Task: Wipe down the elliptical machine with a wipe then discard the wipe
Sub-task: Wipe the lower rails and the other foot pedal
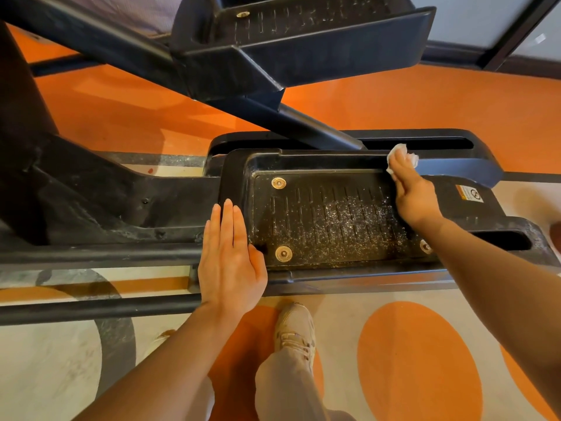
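Observation:
The near black foot pedal (331, 226) of the elliptical machine lies across the middle, its ribbed tread speckled with pale grit. My left hand (229, 256) rests flat with straight fingers on the pedal's left rim. My right hand (411, 192) presses a crumpled white wipe (403, 156) with straight fingers against the pedal's far right rim. The wipe sticks out past the fingertips. A second pedal (303, 34) hangs higher at the top of the view.
Black frame arms (100, 192) and two rails (91, 309) run to the left. The floor (419, 360) is orange and cream carpet. My shoe (294, 332) and trouser leg stand just in front of the pedal. A warning label (470, 194) sits on the machine at right.

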Demonstrator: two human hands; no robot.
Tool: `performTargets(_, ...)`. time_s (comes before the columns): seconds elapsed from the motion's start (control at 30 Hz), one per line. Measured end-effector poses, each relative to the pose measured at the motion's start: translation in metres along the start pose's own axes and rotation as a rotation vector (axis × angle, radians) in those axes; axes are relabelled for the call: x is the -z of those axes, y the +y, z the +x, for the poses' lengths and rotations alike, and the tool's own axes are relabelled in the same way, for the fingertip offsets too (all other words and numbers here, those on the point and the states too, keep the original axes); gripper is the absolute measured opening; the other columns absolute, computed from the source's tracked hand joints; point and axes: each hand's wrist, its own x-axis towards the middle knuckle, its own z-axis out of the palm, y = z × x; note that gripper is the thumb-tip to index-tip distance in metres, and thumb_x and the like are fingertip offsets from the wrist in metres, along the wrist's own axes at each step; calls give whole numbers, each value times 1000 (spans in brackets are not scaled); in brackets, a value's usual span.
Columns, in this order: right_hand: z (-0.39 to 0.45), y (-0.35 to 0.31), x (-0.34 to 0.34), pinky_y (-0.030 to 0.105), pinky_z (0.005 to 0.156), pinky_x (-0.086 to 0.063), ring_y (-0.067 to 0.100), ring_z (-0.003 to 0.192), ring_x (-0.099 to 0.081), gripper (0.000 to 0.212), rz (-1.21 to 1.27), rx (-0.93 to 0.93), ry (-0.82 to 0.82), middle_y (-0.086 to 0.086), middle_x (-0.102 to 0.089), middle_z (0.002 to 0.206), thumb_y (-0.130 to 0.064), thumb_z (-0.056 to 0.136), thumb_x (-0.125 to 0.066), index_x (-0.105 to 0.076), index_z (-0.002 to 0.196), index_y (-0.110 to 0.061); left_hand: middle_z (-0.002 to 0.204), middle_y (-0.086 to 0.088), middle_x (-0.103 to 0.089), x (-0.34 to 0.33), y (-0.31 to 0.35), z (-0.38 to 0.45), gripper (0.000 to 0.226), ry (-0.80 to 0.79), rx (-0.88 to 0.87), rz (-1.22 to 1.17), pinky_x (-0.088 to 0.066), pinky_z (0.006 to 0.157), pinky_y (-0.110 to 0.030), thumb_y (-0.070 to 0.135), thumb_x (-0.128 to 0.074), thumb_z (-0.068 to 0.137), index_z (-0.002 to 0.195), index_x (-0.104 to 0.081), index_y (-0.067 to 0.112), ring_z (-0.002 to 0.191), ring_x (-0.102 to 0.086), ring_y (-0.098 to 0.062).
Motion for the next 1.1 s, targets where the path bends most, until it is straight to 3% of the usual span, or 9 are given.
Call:
performTargets(0.1, -9, 5, -4, 32, 111, -28, 39, 138, -36, 50, -113, -20, -93, 16, -37, 153, -8, 104, -40, -34, 151, -21, 161, -14, -23, 1, 0, 0, 67, 3, -1, -4, -15, 121, -40, 27, -34, 92, 153, -26, 1, 151, -15, -29)
performTargets(0.2, -9, 9, -7, 48, 119, -16, 43, 143, -24, 49, -251, -63, -167, 11, -28, 158, -15, 105, -36, -31, 152, -24, 160, -15, -25, 2, 0, 0, 67, 8, -3, -4, -17, 121, -42, 26, -35, 91, 152, -28, 0, 150, -17, -30)
performTargets(0.33, -7, 1, -1, 43, 119, 10, 27, 148, -20, 46, -396, -25, -198, 4, -25, 160, -28, 107, -27, -29, 152, -22, 160, -16, -27, 2, 0, 1, 67, 13, -9, 1, -18, 120, -41, 29, -32, 92, 152, -29, 0, 150, -19, -31)
performTargets(0.47, -4, 3, 6, 44, 118, 13, 28, 150, -5, 46, -509, -20, -225, 10, -17, 162, -29, 107, -22, -30, 152, -21, 159, -16, -28, 2, 1, 1, 70, 18, -5, -11, -21, 120, -42, 35, -22, 92, 151, -30, -1, 150, -20, -31)
performTargets(0.67, -7, -21, -6, 43, 121, -1, 38, 144, -17, 40, -417, -78, -152, 18, -34, 150, -19, 107, -29, -39, 141, -1, 159, -17, -29, 2, 1, 1, 70, 16, -1, -23, -26, 118, -45, 36, -20, 93, 151, -31, -1, 149, -22, -33)
performTargets(0.8, -9, -23, -21, 50, 119, -20, 39, 139, -29, 44, -418, -123, -122, 19, -33, 151, -26, 106, -30, -36, 141, -1, 158, -18, -31, 3, 2, 1, 70, 8, -1, -29, -33, 115, -49, 37, -21, 93, 150, -33, -2, 148, -24, -35)
performTargets(0.97, -13, -29, -22, 46, 120, -19, 36, 146, -21, 52, -419, -112, -141, 17, -23, 158, -30, 106, -29, -25, 149, -2, 158, -18, -30, 2, 1, 0, 69, -2, -7, -31, -38, 112, -51, 38, -23, 94, 150, -33, -2, 148, -24, -35)
performTargets(1.1, -15, -31, -14, 50, 111, -32, 38, 141, -28, 45, -388, -61, -176, 15, -28, 155, -25, 106, -30, -31, 147, -6, 157, -20, -32, 2, 1, 0, 68, -3, -12, -39, -42, 109, -55, 37, -24, 95, 149, -34, -3, 147, -25, -36)
